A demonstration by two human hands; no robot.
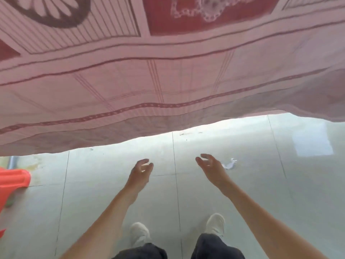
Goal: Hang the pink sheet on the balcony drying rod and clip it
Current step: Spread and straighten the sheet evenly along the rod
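**Two empty hands reach toward the hanging pink sheet**

Seen from above, looking down the person's own body. Nearest are two legs in dark trousers (216, 247) and a pair of pale shoes (215, 224) standing on a floor (242, 193) of large grey-green tiles with thin dark joints.

Both bare forearms stretch forward from the lower edge of the view. The left hand (141, 170) is held out with its fingers loosely curled and apart, gripping nothing. The right hand (210, 165) is just beside it — also empty, fingers relaxed and slightly bent, palm turned inward. Neither hand touches the cloth; both hover over the floor a little short of the sheet's lower edge.

A small scrap of white litter (229, 164) lies on the tiles just right of the right hand. At the far left edge sits part of an orange-red plastic object (13, 179); what it is cannot be told.

Farthest away, filling the whole upper half, hangs the pink sheet (168, 81). It is printed with darker red chain-pattern stripes, ruled lines, a red panel and a flower-like roundel. Its bottom hem runs in a wavy line, lower on the left and rising to the right — clear of the floor. The rod it hangs from is out of view.
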